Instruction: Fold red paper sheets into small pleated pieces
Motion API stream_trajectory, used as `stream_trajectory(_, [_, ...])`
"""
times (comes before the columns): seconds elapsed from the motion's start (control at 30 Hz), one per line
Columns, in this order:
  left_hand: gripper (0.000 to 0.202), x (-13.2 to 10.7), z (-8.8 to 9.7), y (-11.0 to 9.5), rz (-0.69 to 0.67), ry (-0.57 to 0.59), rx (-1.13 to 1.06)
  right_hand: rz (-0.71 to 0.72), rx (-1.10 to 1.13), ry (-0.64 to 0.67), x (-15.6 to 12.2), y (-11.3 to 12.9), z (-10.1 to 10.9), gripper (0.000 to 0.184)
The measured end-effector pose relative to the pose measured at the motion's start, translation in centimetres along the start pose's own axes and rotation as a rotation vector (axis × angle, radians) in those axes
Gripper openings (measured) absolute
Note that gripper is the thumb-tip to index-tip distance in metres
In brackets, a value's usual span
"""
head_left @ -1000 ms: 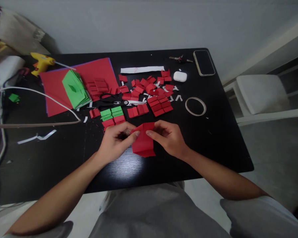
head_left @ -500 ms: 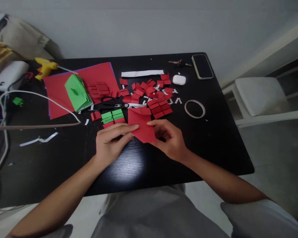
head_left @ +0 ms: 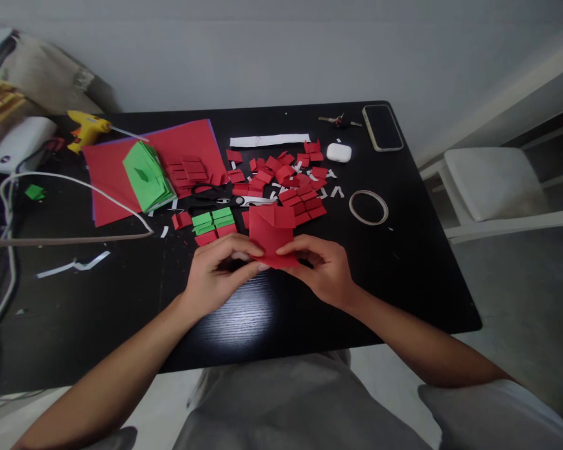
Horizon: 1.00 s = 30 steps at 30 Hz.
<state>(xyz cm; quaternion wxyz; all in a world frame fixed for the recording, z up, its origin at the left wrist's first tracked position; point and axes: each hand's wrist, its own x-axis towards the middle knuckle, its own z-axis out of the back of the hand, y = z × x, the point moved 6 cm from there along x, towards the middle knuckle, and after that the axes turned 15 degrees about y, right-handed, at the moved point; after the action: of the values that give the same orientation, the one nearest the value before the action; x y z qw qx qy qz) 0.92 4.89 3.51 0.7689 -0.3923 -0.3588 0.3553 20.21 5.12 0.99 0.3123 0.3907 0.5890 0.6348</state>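
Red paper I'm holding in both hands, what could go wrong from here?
The left hand and right hand pinch the red paper by its near edge, so uneven pressure might skew a fold. Scissors lie just beyond it; reaching forward could brush the blades. The small folded red pieces beyond the scissors look loose, so a careless sweep may scatter them.
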Motion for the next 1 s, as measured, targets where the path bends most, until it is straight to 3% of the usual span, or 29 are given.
stream_trajectory(0.17, [0.012, 0.0, -0.4, 0.1, 0.097, -0.031, -0.045, -0.084, 0.027, -0.061, -0.1, -0.2, -0.1, 0.018])
stream_trajectory(0.37, [0.033, 0.1, -1.4, 1.3, 0.219, -0.128, -0.454, -0.157, 0.17, -0.128, -0.3, -1.1, -0.3, 0.037])
stream_trajectory(0.53, [0.042, 0.3, -2.0, 2.1, 0.3, -0.121, -0.657, -0.2, 0.262, -0.143, -0.1, -1.8, -0.3, 0.048])
stream_trajectory(1.0, [0.044, 0.2, -2.2, 2.4, 0.343, -0.079, -0.622, -0.294, 0.326, -0.13, 0.2, -2.8, -0.1, 0.062])
